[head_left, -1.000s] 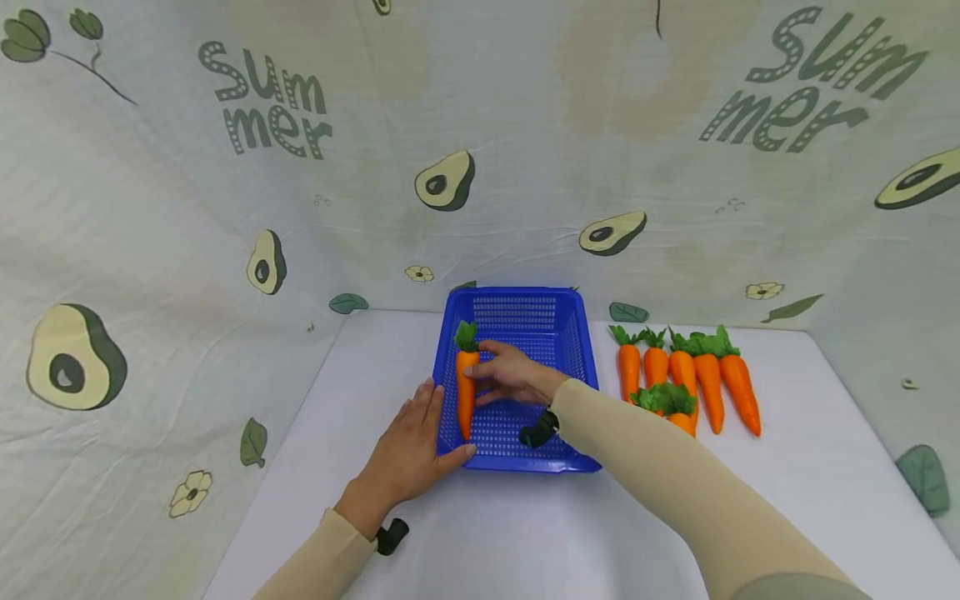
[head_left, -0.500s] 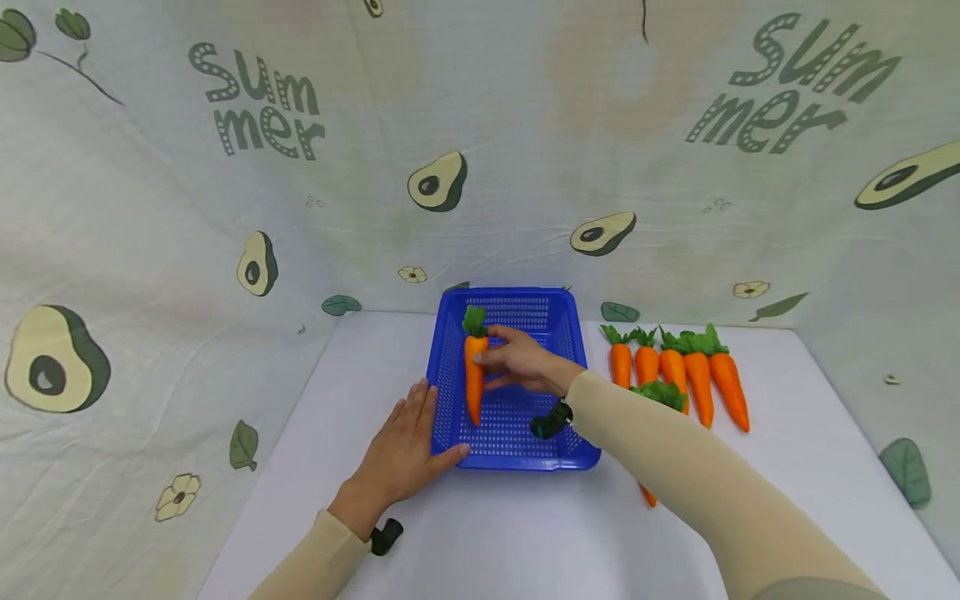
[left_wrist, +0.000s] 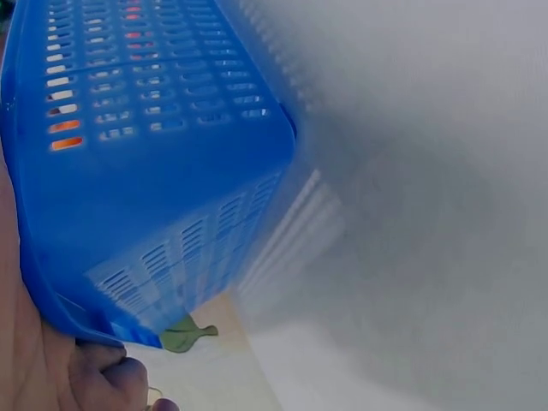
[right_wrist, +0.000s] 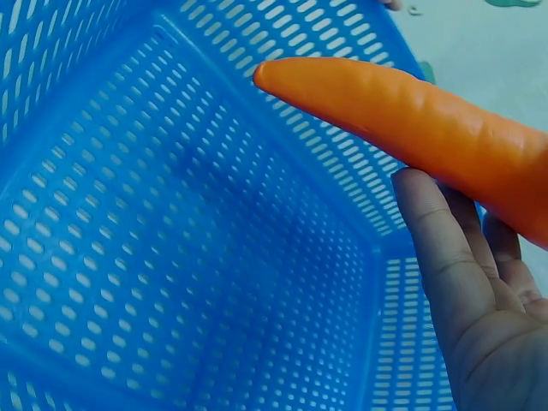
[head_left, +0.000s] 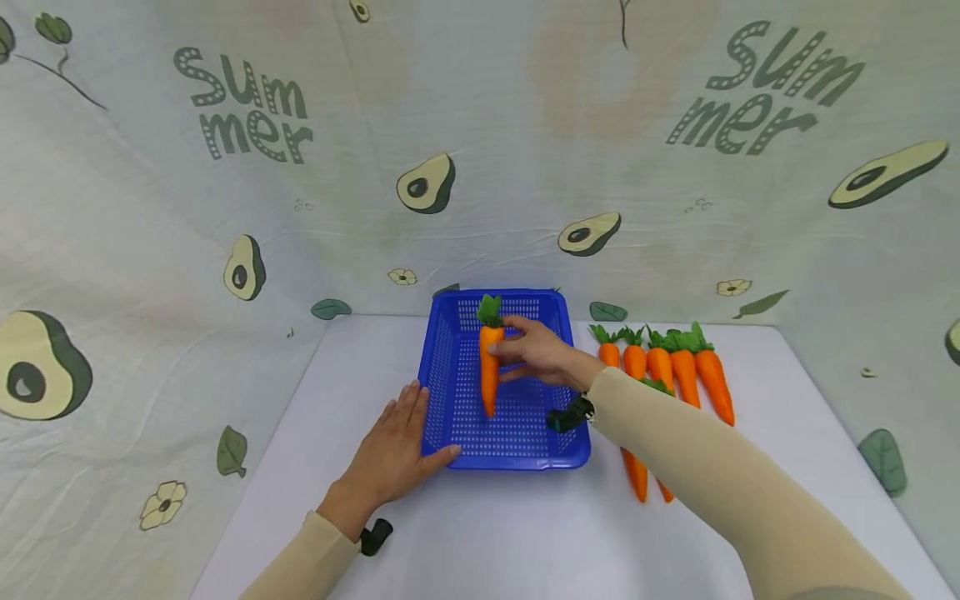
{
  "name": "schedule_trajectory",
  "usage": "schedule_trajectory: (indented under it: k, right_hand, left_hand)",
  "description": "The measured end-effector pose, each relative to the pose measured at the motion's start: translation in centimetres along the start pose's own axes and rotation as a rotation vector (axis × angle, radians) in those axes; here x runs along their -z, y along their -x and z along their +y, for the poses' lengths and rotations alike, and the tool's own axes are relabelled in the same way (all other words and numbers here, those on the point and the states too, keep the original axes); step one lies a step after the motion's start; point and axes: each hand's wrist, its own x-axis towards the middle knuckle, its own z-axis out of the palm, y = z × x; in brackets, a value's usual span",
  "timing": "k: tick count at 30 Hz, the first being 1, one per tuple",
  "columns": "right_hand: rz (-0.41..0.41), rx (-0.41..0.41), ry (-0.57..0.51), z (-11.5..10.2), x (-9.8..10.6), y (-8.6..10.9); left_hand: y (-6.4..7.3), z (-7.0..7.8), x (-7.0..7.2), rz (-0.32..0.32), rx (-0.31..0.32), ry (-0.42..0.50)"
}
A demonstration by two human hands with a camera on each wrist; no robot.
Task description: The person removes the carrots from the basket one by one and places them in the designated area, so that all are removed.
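Observation:
An orange carrot [head_left: 489, 371] with a green leafy top is pinched between the thumb and fingers of my right hand [head_left: 534, 352]. It hangs roughly upright over the blue perforated basket [head_left: 513, 460], its tip pointing toward me. In the right wrist view the carrot [right_wrist: 402, 116] is raised above the basket's floor [right_wrist: 214, 231], which is bare where it shows. My left hand [head_left: 390, 454] lies at the basket's near left corner, fingers straight along the left side and thumb at the front rim. The left wrist view shows that hand [left_wrist: 51, 368] against the basket's outer wall [left_wrist: 154, 188].
Several carrots [head_left: 684, 375] lie in a row on the white table [head_left: 510, 542] right of the basket. More carrots [head_left: 634, 475] lie nearer, partly hidden under my right forearm. A printed cloth [head_left: 495, 183] hangs behind and at the sides.
My right hand has carried the carrot away from the basket's left wall, rightward and up. The left hand keeps its place at the corner. The head view has shifted slightly.

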Motion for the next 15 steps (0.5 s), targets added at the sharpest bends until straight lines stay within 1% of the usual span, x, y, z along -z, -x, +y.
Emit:
schedule_trajectory:
  k: [6, 15]
  right_hand:
    - [0.014, 0.014, -0.018, -0.7, 1.5, 1.9]
    - [0.029, 0.016, -0.029, -1.7, 4.3, 5.0]
  left_hand:
    - [0.0, -0.1, 0.0, 0.012, -0.022, -0.004]
    - [0.1, 0.2, 0.2, 0.017, -0.025, 0.013]
